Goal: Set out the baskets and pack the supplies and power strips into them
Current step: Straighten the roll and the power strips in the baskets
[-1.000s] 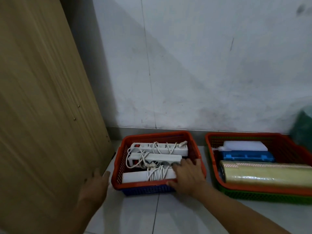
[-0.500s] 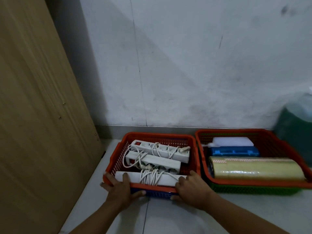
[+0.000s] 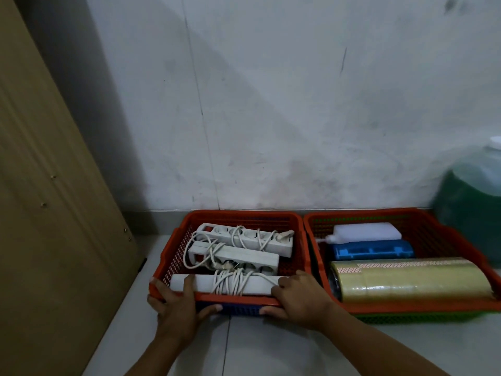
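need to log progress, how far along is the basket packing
Mostly done: three power strips lie in the left orange basket, and bottle, blue case and tape rolls fill the right basket. Left hand and right hand grip the left basket's front rim. Nothing loose in view.

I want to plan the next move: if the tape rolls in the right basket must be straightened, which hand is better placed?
The right hand. It grips the near rim of the power-strip basket beside the tape rolls, while the left hand grips the far corner.
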A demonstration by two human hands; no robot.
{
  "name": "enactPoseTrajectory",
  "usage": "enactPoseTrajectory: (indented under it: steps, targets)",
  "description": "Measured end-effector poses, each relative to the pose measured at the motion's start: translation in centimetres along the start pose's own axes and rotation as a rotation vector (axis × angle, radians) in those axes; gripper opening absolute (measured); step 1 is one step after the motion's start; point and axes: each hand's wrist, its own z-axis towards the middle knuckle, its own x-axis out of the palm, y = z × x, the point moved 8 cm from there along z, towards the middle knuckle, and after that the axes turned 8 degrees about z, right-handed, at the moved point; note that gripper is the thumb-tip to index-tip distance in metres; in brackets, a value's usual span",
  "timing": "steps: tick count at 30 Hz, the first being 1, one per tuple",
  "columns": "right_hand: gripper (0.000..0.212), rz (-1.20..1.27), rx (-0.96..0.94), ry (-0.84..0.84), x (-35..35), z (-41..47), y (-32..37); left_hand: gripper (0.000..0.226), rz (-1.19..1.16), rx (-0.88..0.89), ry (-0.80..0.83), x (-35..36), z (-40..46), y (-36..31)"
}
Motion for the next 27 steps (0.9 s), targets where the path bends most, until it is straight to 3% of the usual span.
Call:
enactPoseTrajectory:
  steps: [4,7,11,17,20,23,27]
  targets:
    - [0.097,0.056,-0.045,0.040,-0.4,0.3,0.5,0.104,-0.008,-0.005,-0.018,0.2,0.2,0.0]
    - [0.105,0.023,-0.024,0.125,-0.1,0.2,0.4,0.109,0.123,-0.052,0.038,-0.3,-0.2,0.0]
    - [0.081,-0.034,0.083,0.225,-0.7,0.1,0.4,0.109,0.236,-0.138,0.064,-1.1,-1.7,-0.9]
    - [0.053,0.137,0.352,0.296,-1.8,-0.6,0.3,0.100,-0.012,-0.202,0.186,-2.0,-3.8,-5.1]
    - [0.047,0.205,0.400,0.255,-3.6,-1.8,-0.3,0.106,-0.142,-0.120,0.267,-2.7,-3.6,-7.4]
    - [0.034,0.301,0.442,0.127,-7.7,-3.3,-2.3,0.096,-0.245,-0.031,0.283,-4.2,-4.0,-10.0]
    - [0.016,0.545,0.504,-0.291,-19.7,-4.5,-6.3,0.086,-0.162,0.106,0.256,-7.4,-4.2,-13.3]
